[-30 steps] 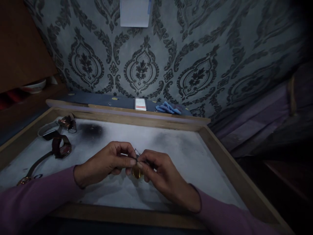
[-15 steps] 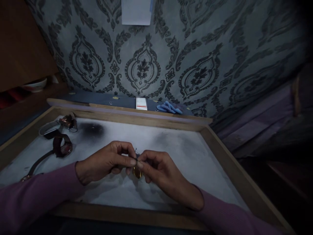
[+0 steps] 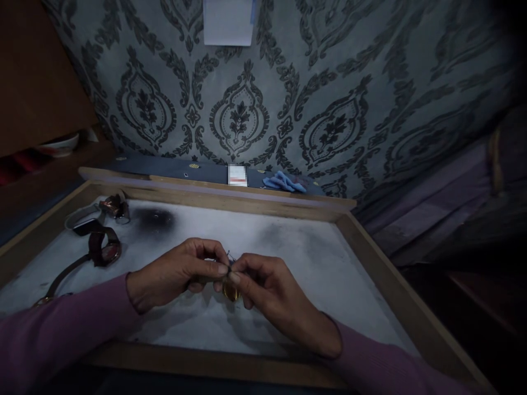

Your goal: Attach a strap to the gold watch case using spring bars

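Observation:
My left hand [image 3: 193, 270] and my right hand [image 3: 272, 291] meet over the middle of the shallow wooden tray [image 3: 242, 200]. Thumb and forefinger of each are pinched together on a small gold-coloured watch [image 3: 231, 292], whose rounded part hangs below the fingertips. A dark bit shows between the two thumbs, and thin dark ends stick up above them. The fingers hide most of the watch. Left of my left hand, in the tray, lie a watch with a dark red strap [image 3: 106, 249], a grey-strapped watch [image 3: 84, 220] and a brownish watch [image 3: 115, 206].
Past my left sleeve a brown strap [image 3: 68, 274] leads to another gold watch [image 3: 44, 300]. Behind the tray's far rim sit a small white box [image 3: 237, 175] and a crumpled blue cloth [image 3: 284, 181]. A patterned wall rises behind; a wooden cabinet [image 3: 41, 77] stands left.
Both hands stay in almost the same place, still pinching the watch. The whole view has shifted very slightly.

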Demonstrator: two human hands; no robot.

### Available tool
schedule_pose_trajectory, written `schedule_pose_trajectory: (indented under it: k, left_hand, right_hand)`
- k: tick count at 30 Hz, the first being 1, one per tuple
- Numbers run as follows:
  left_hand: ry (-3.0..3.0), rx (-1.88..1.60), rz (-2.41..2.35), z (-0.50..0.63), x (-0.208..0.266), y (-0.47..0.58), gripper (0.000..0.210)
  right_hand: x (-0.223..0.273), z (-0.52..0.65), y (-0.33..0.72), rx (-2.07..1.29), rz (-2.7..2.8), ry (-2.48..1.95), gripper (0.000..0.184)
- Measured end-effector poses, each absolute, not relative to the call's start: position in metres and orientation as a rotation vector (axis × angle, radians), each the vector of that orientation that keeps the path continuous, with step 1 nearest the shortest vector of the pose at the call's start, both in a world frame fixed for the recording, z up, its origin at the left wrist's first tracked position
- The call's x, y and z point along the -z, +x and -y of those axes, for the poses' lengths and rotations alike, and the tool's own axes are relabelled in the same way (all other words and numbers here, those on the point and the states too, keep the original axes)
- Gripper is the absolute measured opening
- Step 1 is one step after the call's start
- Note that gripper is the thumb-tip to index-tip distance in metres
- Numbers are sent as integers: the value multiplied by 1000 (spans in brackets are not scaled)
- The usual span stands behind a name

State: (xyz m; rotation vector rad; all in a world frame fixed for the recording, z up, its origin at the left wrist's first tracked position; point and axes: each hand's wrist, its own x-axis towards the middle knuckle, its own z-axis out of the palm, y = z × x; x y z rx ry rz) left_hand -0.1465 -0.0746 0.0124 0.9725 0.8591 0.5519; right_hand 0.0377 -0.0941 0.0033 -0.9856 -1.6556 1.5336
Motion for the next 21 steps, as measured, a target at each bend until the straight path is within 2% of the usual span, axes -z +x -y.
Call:
schedule_pose_trajectory:
  k: [7, 14, 21]
  left_hand:
    - [1076, -547, -906, 75, -14, -147, 11]
    - [1157, -567, -919, 75, -11, -148, 17]
    - [1153, -578, -901, 74, -8, -149, 19]
  right_hand:
    - [0, 94, 36, -1592, 1597, -991, 27]
    - [-2, 91, 36, -1697, 1508, -989, 35]
    - [-3, 93, 36, -1553, 1639, -1053, 28]
